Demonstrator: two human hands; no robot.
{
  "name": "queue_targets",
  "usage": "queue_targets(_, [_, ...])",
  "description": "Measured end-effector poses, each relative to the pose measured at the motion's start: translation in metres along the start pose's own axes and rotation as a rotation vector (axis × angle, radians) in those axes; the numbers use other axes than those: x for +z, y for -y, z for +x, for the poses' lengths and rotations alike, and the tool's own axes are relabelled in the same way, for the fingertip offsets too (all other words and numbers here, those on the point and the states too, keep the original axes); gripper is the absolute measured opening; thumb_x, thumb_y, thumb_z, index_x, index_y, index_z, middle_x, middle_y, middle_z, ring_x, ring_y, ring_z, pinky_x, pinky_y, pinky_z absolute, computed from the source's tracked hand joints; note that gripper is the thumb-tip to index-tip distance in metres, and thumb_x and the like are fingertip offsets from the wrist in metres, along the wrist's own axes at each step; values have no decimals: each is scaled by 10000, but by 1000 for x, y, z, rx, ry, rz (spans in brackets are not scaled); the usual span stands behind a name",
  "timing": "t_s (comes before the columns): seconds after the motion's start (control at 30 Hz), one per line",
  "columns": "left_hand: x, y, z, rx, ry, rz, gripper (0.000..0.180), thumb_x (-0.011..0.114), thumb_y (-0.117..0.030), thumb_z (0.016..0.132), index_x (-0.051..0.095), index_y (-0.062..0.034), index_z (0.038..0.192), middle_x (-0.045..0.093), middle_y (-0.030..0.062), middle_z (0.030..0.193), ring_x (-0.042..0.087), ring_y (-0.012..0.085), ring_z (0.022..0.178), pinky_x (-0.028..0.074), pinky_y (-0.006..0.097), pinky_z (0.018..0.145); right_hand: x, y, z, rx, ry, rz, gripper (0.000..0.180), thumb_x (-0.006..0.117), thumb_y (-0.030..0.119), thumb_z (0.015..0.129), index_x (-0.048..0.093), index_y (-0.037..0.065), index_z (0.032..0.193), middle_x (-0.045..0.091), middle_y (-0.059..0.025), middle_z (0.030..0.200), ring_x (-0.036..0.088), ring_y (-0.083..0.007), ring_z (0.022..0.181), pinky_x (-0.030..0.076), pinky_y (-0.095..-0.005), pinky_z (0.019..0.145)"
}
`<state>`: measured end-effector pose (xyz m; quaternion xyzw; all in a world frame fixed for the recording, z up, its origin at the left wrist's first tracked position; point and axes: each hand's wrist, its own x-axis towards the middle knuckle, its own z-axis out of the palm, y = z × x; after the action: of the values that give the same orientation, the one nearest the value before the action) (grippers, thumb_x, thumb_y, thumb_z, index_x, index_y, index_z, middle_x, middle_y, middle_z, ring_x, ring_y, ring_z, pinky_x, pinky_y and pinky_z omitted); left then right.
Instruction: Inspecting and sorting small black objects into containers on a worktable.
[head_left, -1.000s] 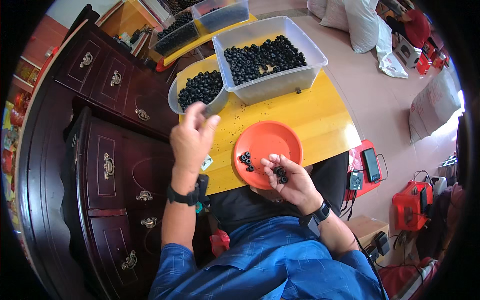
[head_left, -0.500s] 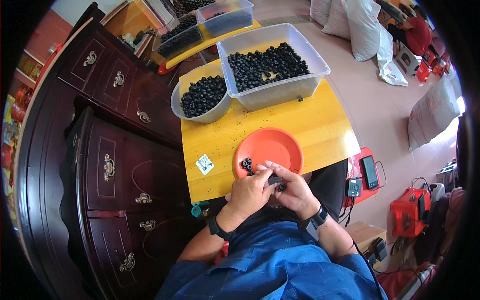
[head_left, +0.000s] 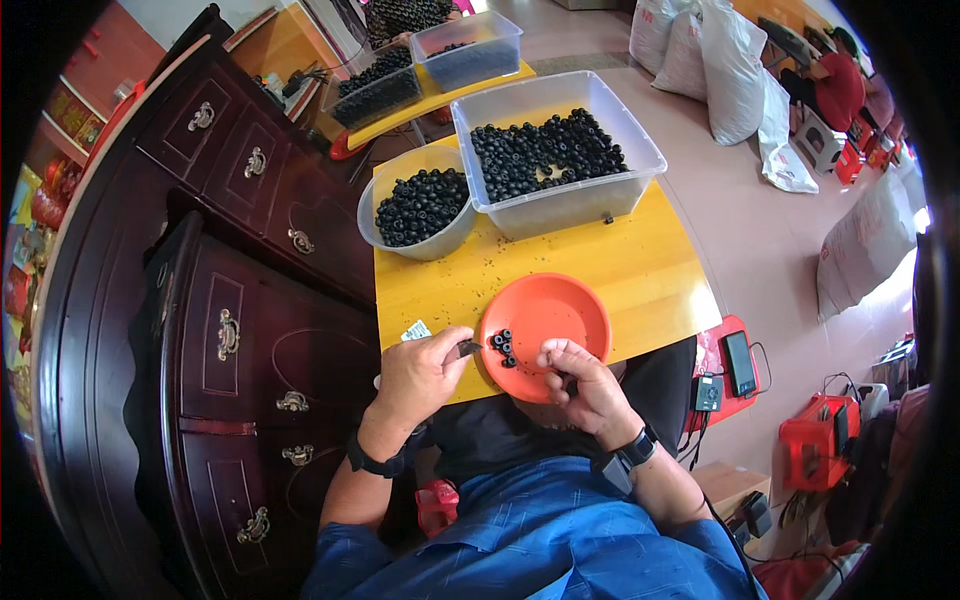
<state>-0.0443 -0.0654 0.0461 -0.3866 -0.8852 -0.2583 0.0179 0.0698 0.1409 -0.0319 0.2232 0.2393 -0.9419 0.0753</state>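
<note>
My left hand [head_left: 422,372] is closed, its thumb and fingers pinching a small dark, flat, blade-like piece [head_left: 468,348] left of the orange plate's rim. Over the plate's lower right edge, my right hand [head_left: 590,392] is curled closed. A small black part [head_left: 569,383] shows among its fingers, mostly hidden by them. The orange plate [head_left: 555,300] lies at the near edge of the yellow table. Several small black ring-shaped parts [head_left: 503,345] are gathered on the plate's left side, between my two hands.
Farther back on the yellow table [head_left: 650,270] stand a round clear tub [head_left: 385,248] and a large clear bin [head_left: 560,215], both holding black parts. Dark wooden drawers [head_left: 250,300] flank the left side. A phone [head_left: 739,362] lies on a red stool at right.
My hands were together over the plate's near edge. Now they are apart: the left has moved left with the flat piece, the right slightly right. The view has shifted a little.
</note>
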Motion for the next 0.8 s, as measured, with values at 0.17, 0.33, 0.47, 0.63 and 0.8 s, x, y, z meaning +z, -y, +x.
queue_targets(0.17, [11,-33,-4,159,43,-161,318,703,-83,790,666,-147,1100,661,76,696,674,277,634,520,397,567,16,-7,-8,1,232,-189,144,554,235,1027,593,106,1077,531,50,789,375,-19,521,295,-157,435])
queue_targets(0.33, [36,-45,-7,72,72,-369,326,751,-36,784,685,-84,1100,587,66,627,609,166,555,467,304,525,5,-4,-13,-7,273,-244,159,562,262,1026,566,103,1026,455,61,673,324,-22,485,268,-171,446])
queue_targets(0.47, [50,-39,-8,-15,116,-581,285,750,-18,813,692,-61,1088,566,-26,628,532,46,577,418,238,535,-4,0,-13,26,303,-180,134,565,228,1022,560,96,1037,493,37,706,358,-29,510,290,-168,460])
queue_targets(0.63, [63,-43,-13,-236,47,-1193,194,731,-10,864,713,-22,1056,573,-98,700,468,-21,630,391,156,593,-3,2,-12,128,389,75,103,575,156,1008,573,69,1063,604,-47,896,432,-32,608,345,-152,495])
queue_targets(0.8, [58,-42,-11,-246,77,-1150,137,651,-113,951,704,-31,1047,641,-23,690,424,-3,496,336,166,451,-7,-1,-8,98,436,28,137,599,191,1000,589,68,1059,613,-38,934,421,-27,609,341,-146,496])
